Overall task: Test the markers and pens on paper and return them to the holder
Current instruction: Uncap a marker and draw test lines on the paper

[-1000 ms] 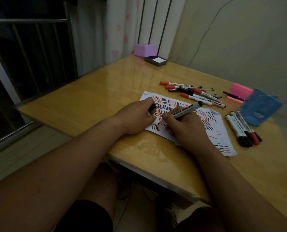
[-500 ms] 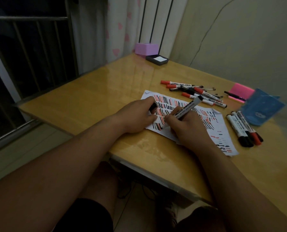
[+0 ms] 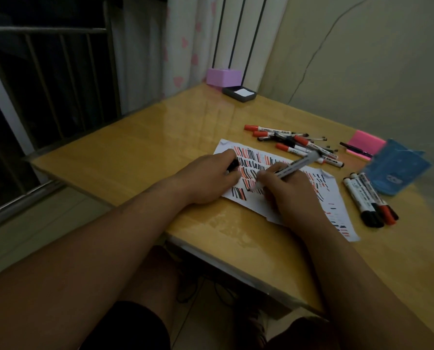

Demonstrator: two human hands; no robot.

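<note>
Right hand grips a white-barrelled marker, tip down on the paper, which lies near the table front edge. Left hand rests on the paper's left end, fingers curled around a black cap. Loose markers lie beyond the paper toward the far edge; capped markers lie right of it.

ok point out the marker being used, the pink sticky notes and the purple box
marker [image 3: 290, 170]: head view, middle of its white barrel, held in the right hand
pink sticky notes [image 3: 365, 144]: head view, bare top face of the pad
purple box [image 3: 222, 77]: head view, its front side
</note>
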